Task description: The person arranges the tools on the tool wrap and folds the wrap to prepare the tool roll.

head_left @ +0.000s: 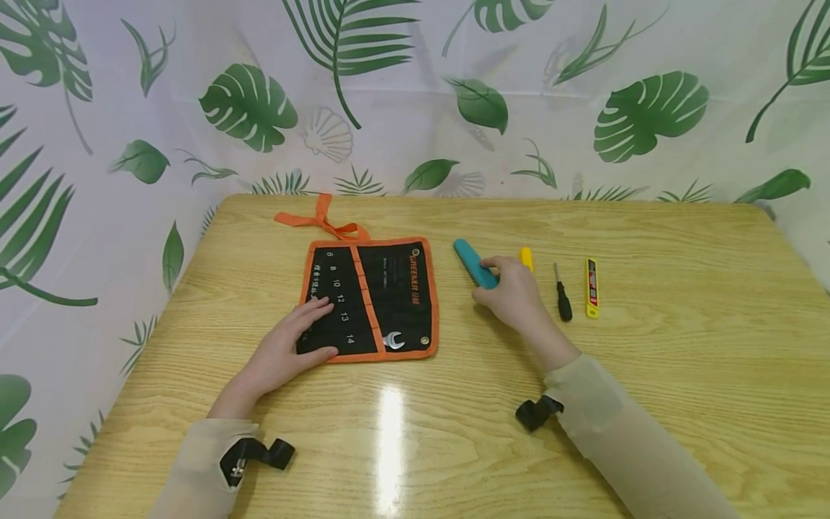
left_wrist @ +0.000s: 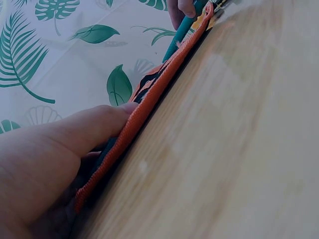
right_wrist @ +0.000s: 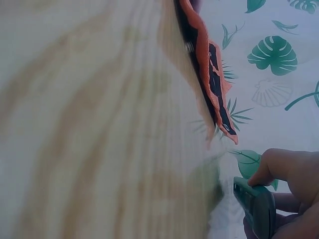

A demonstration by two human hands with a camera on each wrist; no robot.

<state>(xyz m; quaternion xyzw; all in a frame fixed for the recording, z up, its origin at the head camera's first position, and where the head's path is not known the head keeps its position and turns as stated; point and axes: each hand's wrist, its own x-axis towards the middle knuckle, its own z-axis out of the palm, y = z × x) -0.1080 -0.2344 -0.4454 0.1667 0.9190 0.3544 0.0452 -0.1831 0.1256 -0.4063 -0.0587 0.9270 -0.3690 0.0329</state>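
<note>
A black tool pouch (head_left: 398,285) with orange trim lies flat on the table, marked with white numbers. An open-end wrench (head_left: 393,340) pokes out of one pocket. My left hand (head_left: 288,346) rests on the pouch's left part, fingers extended; in the left wrist view its thumb (left_wrist: 99,124) lies at the orange edge. To the right of the pouch, my right hand (head_left: 515,292) grips the near end of a long, rounded teal tool (head_left: 470,258). In the right wrist view, thumb and fingers pinch this tool (right_wrist: 256,209); its exact kind cannot be told.
Right of my right hand lie a partly hidden yellow object (head_left: 527,258), a black-handled screwdriver (head_left: 563,299) and a flat yellow case (head_left: 592,288) with a dark and red label. Orange ties (head_left: 324,220) stretch from the pouch's far edge. A leaf-patterned cloth (head_left: 402,94) hangs behind the table.
</note>
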